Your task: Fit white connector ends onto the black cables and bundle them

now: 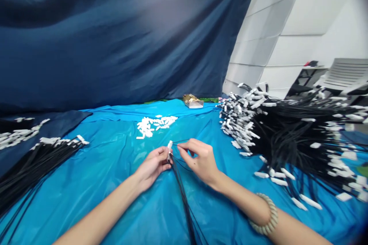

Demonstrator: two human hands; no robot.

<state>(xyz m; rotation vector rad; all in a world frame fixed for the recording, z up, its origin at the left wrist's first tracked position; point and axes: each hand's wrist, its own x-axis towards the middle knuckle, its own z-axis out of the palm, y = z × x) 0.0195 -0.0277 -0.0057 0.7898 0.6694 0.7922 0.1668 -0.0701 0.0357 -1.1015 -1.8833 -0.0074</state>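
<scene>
Near the middle of the blue sheet, my left hand (pixel 153 166) pinches a small white plastic connector (pixel 170 145) between thumb and fingers. Black wires (pixel 182 191) run down from it toward the near edge of the view. Just to its right, my right hand (pixel 201 159) has its thumb and index finger drawn together on a thin black wire (pixel 181 141), whose other end reaches the connector. Whether that wire sits inside the connector is too small to tell. Beyond the hands lies a loose pile of white connectors (pixel 148 126).
A large heap of black cables with white ends (pixel 296 138) fills the right side. Another cable bundle (pixel 43 164) lies at the left. A small gold-topped box (pixel 193 102) stands at the back, before a dark blue curtain (pixel 115 38). A blue sheet (pixel 115 206) covers the surface.
</scene>
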